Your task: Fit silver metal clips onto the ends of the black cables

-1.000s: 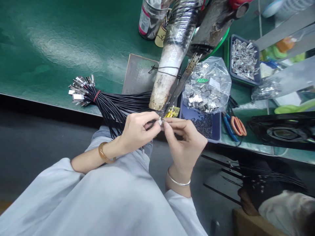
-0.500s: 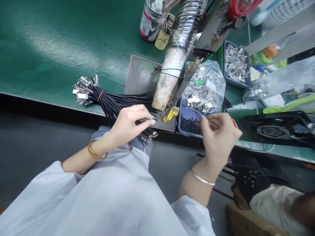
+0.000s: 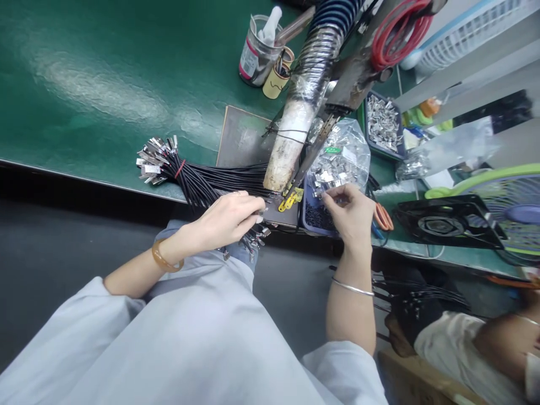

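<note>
My left hand (image 3: 230, 218) pinches a thin black wire near the front edge of the green table (image 3: 93, 84). It lies on a bundle of black wires (image 3: 211, 183) tied with a red band, with metal clips (image 3: 152, 160) at the far ends. My right hand (image 3: 348, 211) reaches into an open clear bag of small metal clips (image 3: 340, 160), its fingers curled over the pile. Whether it holds a clip is hidden.
A thick wrapped hose (image 3: 301, 107) slants down onto a grey plate (image 3: 242, 135). A blue tray (image 3: 314, 216) sits under the bag. A tray of metal clips (image 3: 382, 124), scissors (image 3: 382, 216), a tin (image 3: 255, 50), and a black fan (image 3: 445, 225) lie around. Another person (image 3: 476, 343) sits at lower right.
My right hand left the left hand, swung right over the blue tray, then reached up into the bag of clips. The left hand stayed on the wires.
</note>
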Tool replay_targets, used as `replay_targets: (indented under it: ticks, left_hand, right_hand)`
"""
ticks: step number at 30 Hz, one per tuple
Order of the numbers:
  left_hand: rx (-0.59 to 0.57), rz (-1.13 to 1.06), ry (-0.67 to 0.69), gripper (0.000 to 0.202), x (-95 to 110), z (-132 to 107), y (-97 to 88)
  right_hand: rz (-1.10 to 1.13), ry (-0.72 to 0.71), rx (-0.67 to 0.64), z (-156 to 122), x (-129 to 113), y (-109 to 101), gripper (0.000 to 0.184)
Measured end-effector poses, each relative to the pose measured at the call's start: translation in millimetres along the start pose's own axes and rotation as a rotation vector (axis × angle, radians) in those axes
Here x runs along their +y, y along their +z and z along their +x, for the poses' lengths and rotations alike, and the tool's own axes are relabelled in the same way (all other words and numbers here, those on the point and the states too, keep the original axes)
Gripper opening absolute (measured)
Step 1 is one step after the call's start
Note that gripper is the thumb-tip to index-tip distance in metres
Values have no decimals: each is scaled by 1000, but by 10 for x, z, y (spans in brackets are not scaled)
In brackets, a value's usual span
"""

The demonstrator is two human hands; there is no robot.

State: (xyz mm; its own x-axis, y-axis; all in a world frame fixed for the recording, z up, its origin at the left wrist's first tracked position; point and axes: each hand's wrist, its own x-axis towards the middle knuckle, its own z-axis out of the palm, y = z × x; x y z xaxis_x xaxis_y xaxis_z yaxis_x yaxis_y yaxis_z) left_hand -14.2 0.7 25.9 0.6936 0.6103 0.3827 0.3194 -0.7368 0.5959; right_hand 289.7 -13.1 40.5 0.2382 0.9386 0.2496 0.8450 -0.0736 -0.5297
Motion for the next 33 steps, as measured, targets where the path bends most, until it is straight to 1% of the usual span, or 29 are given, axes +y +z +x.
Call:
replay_targets:
  ticks: [2, 4, 6, 7, 10, 14, 16, 18, 20, 22, 26, 30, 33]
  left_hand:
    - [-21, -47, 33, 20, 3, -48, -34]
    - [-47, -63, 46, 21, 5, -66, -62]
    - [-71, -66, 29, 22, 7, -54, -77]
    - [-82, -64, 17, 21, 10, -39, -78]
    - [-88, -40, -4, 20, 26, 33, -55]
    - [-55, -11, 39, 21, 50, 136, 22]
    - [-27, -73, 36, 21, 54, 169, 57]
    - [12, -177, -18, 19, 53, 185, 78]
    - [51, -288, -91, 17, 56, 186, 81]
    - [79, -385, -157, 15, 65, 182, 72]
    - [107, -519, -246, 14, 103, 185, 50]
    - [112, -576, -308, 13, 134, 210, 37]
    - [116, -591, -323, 12, 134, 231, 15]
  right_hand:
    - [55, 27, 51, -71, 10, -21, 17]
    - [82, 27, 135, -115, 19, -49, 24]
    - [59, 13, 192, -137, 9, -81, 27]
    - [34, 3, 197, -142, -7, -95, 27]
    - [-42, -36, 153, -149, -98, -94, 21]
    - [-135, -127, 66, -137, -236, -2, 13]
    - [-181, -178, -10, -126, -260, 40, 13]
    - [-208, -209, -83, -116, -241, 55, 15]
    - [-207, -219, -129, -105, -190, 46, 15]
    - [-201, -225, -135, -93, -130, 28, 13]
    - [-256, -227, -90, -62, -55, 17, 12]
    - [-304, -219, -73, -35, -54, 50, 13]
    - [-308, -218, -70, -23, -57, 74, 15]
